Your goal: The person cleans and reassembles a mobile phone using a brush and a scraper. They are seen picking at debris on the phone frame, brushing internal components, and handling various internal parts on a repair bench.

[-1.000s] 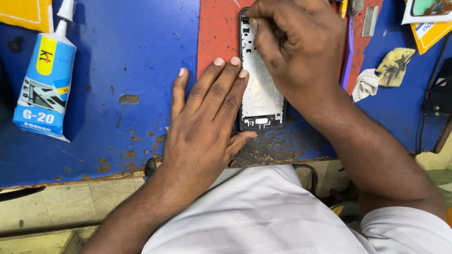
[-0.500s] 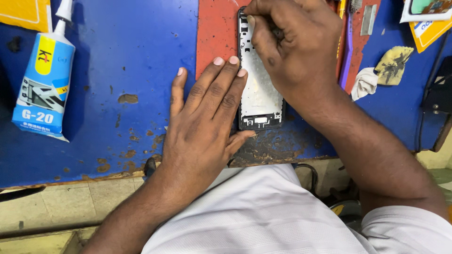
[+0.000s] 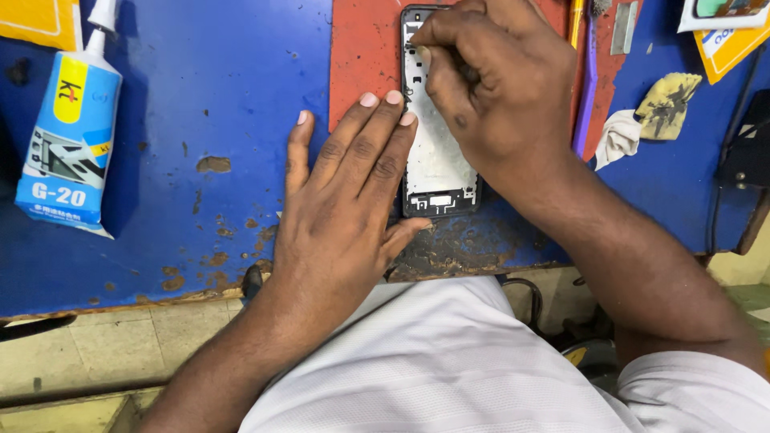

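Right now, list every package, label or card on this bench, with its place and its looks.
Glue tube pack: far left, lying flat, tapered, light blue with a yellow patch and white nozzle.
Yellow card: top left corner, cut off by the frame.
Orange-yellow card: top right, angled, partly under a white-edged card.

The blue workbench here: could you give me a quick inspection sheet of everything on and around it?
Surface: worn blue workbench top with a red mat, chipped near the front edge.
Job's things: black-framed phone chassis lying flat on the mat.
Clutter: blue-and-white glue tube, purple-handled brush, stained cloth scraps, yellow cards at the corners.
Grips: left hand flat, fingertips against the chassis edge; right hand pinched over its upper part, any tool hidden.
Cables: black cable at right edge.
Surroundings: tiled floor, white shirt.
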